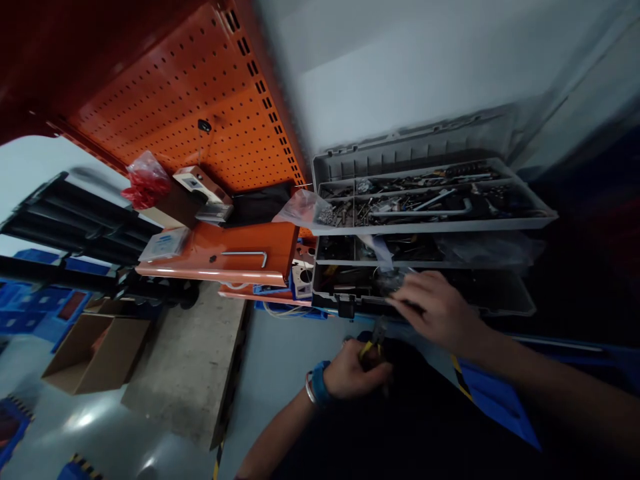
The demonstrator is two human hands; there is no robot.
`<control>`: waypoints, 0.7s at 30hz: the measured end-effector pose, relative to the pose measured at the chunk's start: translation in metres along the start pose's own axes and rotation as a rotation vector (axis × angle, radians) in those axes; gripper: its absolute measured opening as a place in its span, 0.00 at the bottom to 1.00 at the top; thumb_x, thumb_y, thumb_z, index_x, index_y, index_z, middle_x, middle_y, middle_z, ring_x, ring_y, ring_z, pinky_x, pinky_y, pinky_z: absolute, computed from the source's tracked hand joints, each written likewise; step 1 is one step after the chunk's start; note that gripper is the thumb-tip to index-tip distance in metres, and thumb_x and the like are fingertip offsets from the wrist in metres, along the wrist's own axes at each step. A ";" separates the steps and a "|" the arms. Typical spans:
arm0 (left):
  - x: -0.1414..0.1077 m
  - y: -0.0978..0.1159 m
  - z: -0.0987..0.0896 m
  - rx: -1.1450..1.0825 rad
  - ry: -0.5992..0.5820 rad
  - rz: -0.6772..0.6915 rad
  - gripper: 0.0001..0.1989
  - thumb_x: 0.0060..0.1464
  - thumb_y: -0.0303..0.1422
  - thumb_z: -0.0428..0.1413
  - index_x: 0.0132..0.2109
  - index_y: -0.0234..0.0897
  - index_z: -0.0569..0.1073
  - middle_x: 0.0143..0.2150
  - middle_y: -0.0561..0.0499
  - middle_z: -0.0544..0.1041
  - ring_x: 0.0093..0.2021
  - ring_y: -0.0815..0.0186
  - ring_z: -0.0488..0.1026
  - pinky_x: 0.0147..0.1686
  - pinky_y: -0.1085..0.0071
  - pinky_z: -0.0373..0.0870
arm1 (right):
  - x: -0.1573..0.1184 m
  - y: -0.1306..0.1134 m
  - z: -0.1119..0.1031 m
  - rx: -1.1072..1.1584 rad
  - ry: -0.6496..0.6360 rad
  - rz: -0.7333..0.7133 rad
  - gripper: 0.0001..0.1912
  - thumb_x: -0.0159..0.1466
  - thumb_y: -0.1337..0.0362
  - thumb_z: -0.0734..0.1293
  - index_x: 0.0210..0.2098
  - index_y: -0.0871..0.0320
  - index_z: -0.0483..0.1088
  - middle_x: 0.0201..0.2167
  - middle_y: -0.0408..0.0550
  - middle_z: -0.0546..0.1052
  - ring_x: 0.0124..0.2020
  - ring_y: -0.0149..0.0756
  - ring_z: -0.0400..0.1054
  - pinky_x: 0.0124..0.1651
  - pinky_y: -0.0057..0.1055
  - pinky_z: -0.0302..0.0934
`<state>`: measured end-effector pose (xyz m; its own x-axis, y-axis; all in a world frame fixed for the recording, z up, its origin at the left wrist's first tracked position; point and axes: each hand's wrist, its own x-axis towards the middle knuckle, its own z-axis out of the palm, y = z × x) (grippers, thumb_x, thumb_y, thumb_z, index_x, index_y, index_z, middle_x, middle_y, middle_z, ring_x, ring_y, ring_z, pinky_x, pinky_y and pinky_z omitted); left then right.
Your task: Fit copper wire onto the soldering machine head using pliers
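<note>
My left hand (pixel 357 372), with a blue band and a pale bracelet at the wrist, is closed around yellow-handled pliers (pixel 374 341) in front of my dark clothing. My right hand (pixel 435 308) is at the front edge of an open grey toolbox (pixel 425 228), its fingers pinched together and slightly blurred. A clear plastic bag (pixel 393 280) is by those fingertips; whether they grip it is unclear. Screws, hex keys and other tools fill the toolbox's upper tray, and the lower compartments hold dark tools and plastic bags.
To the left, an orange shelf (pixel 240 243) bears a hex key (pixel 245 253), a clear case (pixel 165 244) and boxes below an orange pegboard (pixel 200 100). An open cardboard box (pixel 95 353) and a wooden pallet (pixel 185 373) are on the floor. Blue bins stand at far left.
</note>
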<state>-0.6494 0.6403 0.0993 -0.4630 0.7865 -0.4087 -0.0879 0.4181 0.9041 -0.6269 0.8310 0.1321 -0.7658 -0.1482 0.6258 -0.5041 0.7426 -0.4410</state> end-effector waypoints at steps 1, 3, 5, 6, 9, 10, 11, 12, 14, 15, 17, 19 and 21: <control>0.000 0.000 0.000 -0.004 -0.009 0.000 0.20 0.52 0.44 0.52 0.21 0.32 0.67 0.18 0.53 0.67 0.18 0.77 0.59 0.18 0.79 0.53 | 0.000 -0.001 0.000 -0.002 -0.002 0.002 0.09 0.63 0.70 0.60 0.26 0.58 0.65 0.22 0.43 0.65 0.26 0.30 0.60 0.34 0.32 0.54; 0.000 0.000 0.000 -0.013 -0.012 0.000 0.20 0.51 0.44 0.52 0.22 0.32 0.67 0.18 0.53 0.67 0.17 0.77 0.58 0.17 0.79 0.53 | 0.000 -0.003 0.000 0.023 -0.048 -0.019 0.10 0.63 0.71 0.60 0.25 0.58 0.65 0.22 0.43 0.65 0.26 0.30 0.61 0.35 0.32 0.55; 0.000 -0.002 0.000 -0.025 -0.014 0.000 0.20 0.51 0.45 0.52 0.22 0.32 0.67 0.18 0.53 0.68 0.18 0.77 0.59 0.18 0.79 0.54 | 0.000 -0.005 0.001 0.005 -0.048 -0.023 0.11 0.63 0.71 0.59 0.24 0.58 0.64 0.21 0.43 0.65 0.26 0.30 0.60 0.35 0.32 0.54; 0.000 -0.003 0.000 -0.025 -0.015 0.000 0.21 0.52 0.45 0.51 0.23 0.32 0.68 0.19 0.52 0.68 0.18 0.76 0.60 0.18 0.79 0.55 | 0.001 -0.006 0.002 -0.017 -0.031 -0.012 0.12 0.63 0.70 0.59 0.24 0.58 0.64 0.21 0.43 0.65 0.26 0.30 0.60 0.34 0.32 0.54; 0.000 -0.005 0.000 -0.026 -0.016 0.012 0.21 0.52 0.47 0.52 0.23 0.32 0.68 0.19 0.52 0.69 0.18 0.76 0.61 0.18 0.78 0.55 | 0.003 -0.006 0.002 -0.028 -0.065 -0.007 0.12 0.64 0.70 0.59 0.23 0.58 0.65 0.21 0.43 0.66 0.26 0.30 0.60 0.35 0.32 0.54; 0.001 -0.005 0.000 -0.034 -0.025 0.016 0.22 0.51 0.47 0.52 0.23 0.32 0.68 0.19 0.52 0.69 0.18 0.76 0.60 0.18 0.78 0.55 | 0.004 -0.003 0.000 -0.027 -0.086 -0.009 0.13 0.64 0.69 0.58 0.23 0.58 0.65 0.21 0.44 0.66 0.26 0.30 0.61 0.35 0.32 0.54; 0.001 -0.005 0.000 -0.051 -0.035 0.020 0.23 0.51 0.49 0.52 0.23 0.32 0.68 0.19 0.52 0.69 0.17 0.76 0.60 0.18 0.78 0.55 | 0.005 0.000 -0.001 -0.037 -0.088 0.004 0.13 0.64 0.69 0.59 0.23 0.58 0.65 0.21 0.44 0.66 0.26 0.30 0.61 0.34 0.32 0.54; 0.001 -0.005 0.000 -0.076 -0.045 0.021 0.24 0.51 0.50 0.52 0.23 0.31 0.68 0.19 0.52 0.69 0.17 0.76 0.60 0.18 0.78 0.55 | 0.006 0.003 -0.004 -0.051 -0.068 0.044 0.13 0.64 0.67 0.59 0.23 0.58 0.65 0.20 0.44 0.66 0.25 0.30 0.61 0.33 0.32 0.54; 0.002 -0.004 0.000 -0.135 -0.044 0.022 0.26 0.49 0.53 0.51 0.23 0.31 0.69 0.18 0.52 0.69 0.18 0.76 0.61 0.19 0.78 0.57 | 0.007 0.009 -0.010 -0.021 -0.043 0.174 0.12 0.63 0.64 0.61 0.23 0.58 0.66 0.21 0.44 0.67 0.25 0.31 0.62 0.31 0.31 0.54; 0.002 -0.004 0.000 -0.170 -0.033 0.024 0.27 0.48 0.54 0.51 0.23 0.31 0.69 0.18 0.52 0.68 0.18 0.76 0.62 0.20 0.78 0.58 | 0.007 0.011 -0.012 0.039 -0.060 0.241 0.12 0.63 0.62 0.61 0.24 0.58 0.66 0.21 0.44 0.67 0.25 0.31 0.62 0.31 0.31 0.55; 0.002 -0.003 0.001 -0.248 -0.006 0.043 0.28 0.46 0.56 0.52 0.24 0.31 0.69 0.18 0.52 0.69 0.19 0.75 0.63 0.21 0.77 0.59 | 0.005 0.011 -0.013 0.205 -0.138 0.358 0.12 0.62 0.60 0.61 0.25 0.57 0.66 0.22 0.45 0.68 0.25 0.31 0.63 0.29 0.29 0.58; 0.002 -0.003 0.001 -0.315 0.013 0.070 0.28 0.45 0.56 0.53 0.24 0.31 0.69 0.18 0.52 0.69 0.19 0.75 0.64 0.22 0.77 0.60 | 0.002 0.007 -0.010 0.376 -0.188 0.488 0.12 0.62 0.56 0.62 0.27 0.57 0.65 0.23 0.45 0.70 0.24 0.31 0.65 0.26 0.28 0.59; 0.000 -0.004 0.001 -0.358 0.030 0.086 0.28 0.45 0.56 0.54 0.24 0.31 0.69 0.18 0.52 0.69 0.19 0.74 0.64 0.22 0.77 0.60 | -0.001 0.002 -0.005 0.521 -0.217 0.637 0.14 0.61 0.52 0.62 0.28 0.56 0.64 0.21 0.45 0.71 0.22 0.32 0.66 0.23 0.27 0.60</control>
<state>-0.6483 0.6395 0.0955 -0.5074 0.7960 -0.3301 -0.3478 0.1612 0.9236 -0.6254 0.8355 0.1339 -0.9984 0.0347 0.0438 -0.0295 0.3389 -0.9404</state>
